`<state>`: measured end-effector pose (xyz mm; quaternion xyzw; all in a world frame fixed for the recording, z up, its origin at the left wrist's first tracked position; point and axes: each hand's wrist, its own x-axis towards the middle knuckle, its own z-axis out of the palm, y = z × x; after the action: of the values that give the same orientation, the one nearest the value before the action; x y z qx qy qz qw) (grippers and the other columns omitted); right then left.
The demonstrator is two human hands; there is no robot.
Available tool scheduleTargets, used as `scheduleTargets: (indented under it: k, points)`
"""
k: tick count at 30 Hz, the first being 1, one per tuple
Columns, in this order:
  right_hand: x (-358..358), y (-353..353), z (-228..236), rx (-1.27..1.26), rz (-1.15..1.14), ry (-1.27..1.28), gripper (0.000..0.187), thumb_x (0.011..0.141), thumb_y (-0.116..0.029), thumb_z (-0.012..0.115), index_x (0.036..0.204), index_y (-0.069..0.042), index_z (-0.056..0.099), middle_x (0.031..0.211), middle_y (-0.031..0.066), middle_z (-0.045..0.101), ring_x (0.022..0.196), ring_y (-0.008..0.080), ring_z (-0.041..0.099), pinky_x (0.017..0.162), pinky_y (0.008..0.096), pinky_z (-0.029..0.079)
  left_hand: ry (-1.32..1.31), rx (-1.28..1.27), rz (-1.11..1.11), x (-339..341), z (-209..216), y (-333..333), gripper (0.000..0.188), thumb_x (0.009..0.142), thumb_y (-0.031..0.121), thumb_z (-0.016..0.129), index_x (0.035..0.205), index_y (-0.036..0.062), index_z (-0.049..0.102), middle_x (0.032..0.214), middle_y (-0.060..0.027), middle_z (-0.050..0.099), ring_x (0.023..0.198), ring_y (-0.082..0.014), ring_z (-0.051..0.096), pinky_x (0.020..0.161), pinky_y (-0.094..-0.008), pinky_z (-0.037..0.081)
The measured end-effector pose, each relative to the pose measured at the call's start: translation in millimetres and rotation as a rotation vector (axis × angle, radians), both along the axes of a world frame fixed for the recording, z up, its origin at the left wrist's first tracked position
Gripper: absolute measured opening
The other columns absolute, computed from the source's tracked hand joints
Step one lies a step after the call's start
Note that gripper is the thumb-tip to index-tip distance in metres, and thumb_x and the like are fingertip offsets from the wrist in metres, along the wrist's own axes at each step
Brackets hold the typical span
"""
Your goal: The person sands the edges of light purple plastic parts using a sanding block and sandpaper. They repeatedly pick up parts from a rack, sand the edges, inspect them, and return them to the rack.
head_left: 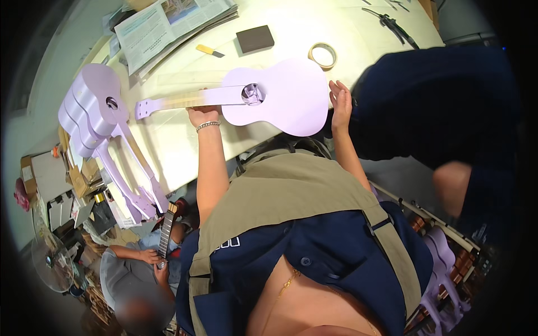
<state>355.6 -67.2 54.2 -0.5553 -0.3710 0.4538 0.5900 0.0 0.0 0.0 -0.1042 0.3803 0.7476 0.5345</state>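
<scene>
A pale purple ukulele (294, 103) without strings lies face up over the table's near edge, its neck pointing left. Purple crumpled material fills its sound hole. My left hand (203, 115) is closed round the neck from beneath, close to where it joins the body; the neck partly hides the fingers. At the body's right end, my right hand (341, 107) is held up with its fingers stretched out. Whether its palm touches the rim, I cannot tell.
Several purple ukuleles (89, 109) are stacked at the table's left. Beyond mine lie newspapers (143, 42), a yellow cutter (207, 50), a dark block (255, 39), a tape roll (333, 55) and a black tool (395, 28). A dark-clothed person (426, 101) is close right; another (129, 274) sits lower left holding a fretted neck.
</scene>
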Motion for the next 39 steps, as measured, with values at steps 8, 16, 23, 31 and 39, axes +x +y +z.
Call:
scheduleTargets:
  k: [8, 16, 23, 31, 39]
  points:
    - [-8.3, 24.9, -14.8, -0.02, 0.022, 0.329, 0.058, 0.097, -0.041, 0.028, 0.138, -0.001, 0.026, 0.137, 0.0192, 0.038, 0.129, 0.0259, 0.034, 0.107, 0.037, 0.025, -0.139, 0.271, 0.005, 16.6, 32.3, -1.1, 0.073, 0.085, 0.07, 0.022, 0.108, 0.0069, 0.052, 0.121, -0.0176, 0.055, 0.104, -0.0346, 0.055, 0.085, -0.0442, 0.045]
    - [6.9, -2.4, 22.8, -0.303, -0.155, 0.45, 0.05, 0.098, -0.033, 0.03, 0.129, 0.005, 0.041, 0.126, 0.0156, 0.051, 0.113, 0.0245, 0.05, 0.099, 0.0342, 0.038, -0.009, 0.289, -0.299, 38.8, 87.5, -8.8, 0.081, 0.084, 0.072, 0.018, 0.123, 0.0047, 0.039, 0.12, -0.0223, 0.053, 0.109, -0.0379, 0.053, 0.087, -0.0472, 0.046]
    - [48.3, -36.5, 80.2, -0.651, 0.176, 0.61, 0.075, 0.093, -0.056, 0.031, 0.139, 0.003, 0.022, 0.126, 0.0307, 0.044, 0.113, 0.0331, 0.05, 0.096, 0.0388, 0.04, 0.573, 0.308, -0.684, 55.3, 188.2, -21.0, 0.091, 0.081, 0.075, 0.023, 0.131, 0.0002, 0.035, 0.1, -0.0184, 0.063, 0.096, -0.0359, 0.062, 0.076, -0.0406, 0.054]
    - [24.5, -59.0, 73.6, -0.845, 0.441, 0.431, 0.087, 0.087, -0.068, 0.027, 0.143, -0.004, 0.017, 0.111, 0.0276, 0.056, 0.095, 0.027, 0.059, 0.083, 0.0339, 0.046, 0.863, 0.281, -0.648, 54.2, 199.1, -32.4, 0.079, 0.086, 0.066, 0.032, 0.127, -0.001, 0.036, 0.086, -0.0158, 0.063, 0.087, -0.034, 0.064, 0.075, -0.0394, 0.053]
    - [-11.1, 21.0, 66.8, -0.218, 0.714, -0.838, 0.043, 0.092, -0.038, 0.047, 0.11, -0.002, 0.06, 0.094, 0.0159, 0.066, 0.089, 0.0265, 0.062, 0.078, 0.0328, 0.046, 0.856, 0.296, -0.415, 45.2, 209.3, -63.9, 0.06, 0.093, 0.053, 0.035, 0.124, 0.0011, 0.033, 0.077, -0.0116, 0.056, 0.071, -0.0291, 0.062, 0.077, -0.0459, 0.05]
